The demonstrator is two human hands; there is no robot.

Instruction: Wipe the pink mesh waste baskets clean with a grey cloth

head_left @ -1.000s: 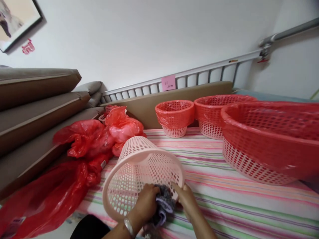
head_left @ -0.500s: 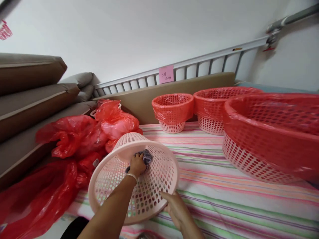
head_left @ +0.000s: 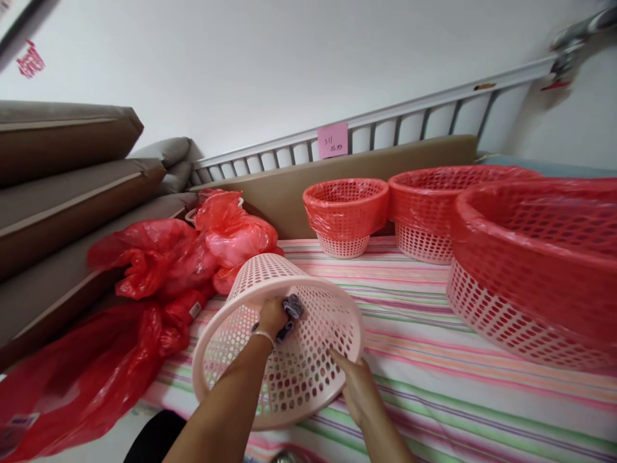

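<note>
A: Where does the pink basket [head_left: 263, 267] lie?

B: On its side upon a striped sheet [head_left: 482, 399], centre foreground, mouth toward the viewer.

A: And the hands?

B: The left hand [head_left: 272, 316], inside the basket, is closed around a bunched grey-purple cloth [head_left: 293, 307]. The right hand [head_left: 354, 379] is partly closed on the rim at the right, thumb inside; its other fingers are largely hidden.

A: Describe the surface.

B: White ground, with bands of pink, green, orange and purple. Three upright baskets [head_left: 344, 209], pale pink below and covered above in red plastic, form a row to the right; red plastic bags [head_left: 241, 235] lie at the left, beside stacked grey-and-brown cushions [head_left: 72, 193].

A: The room beyond?

B: A tan padded board [head_left: 289, 193] borders the sheet. Behind it stand a white radiator [head_left: 412, 127] and a plain pale wall [head_left: 289, 64], with a grey pipe [head_left: 585, 29] at upper right.

A: Any writing?

B: A pink note [head_left: 332, 139] on the radiator bears handwriting: the upper line resembles "311", the lower is illegible. White labels [head_left: 195, 310] on the red plastic are too small to read, as is a red marking [head_left: 30, 60] on the wall.
</note>
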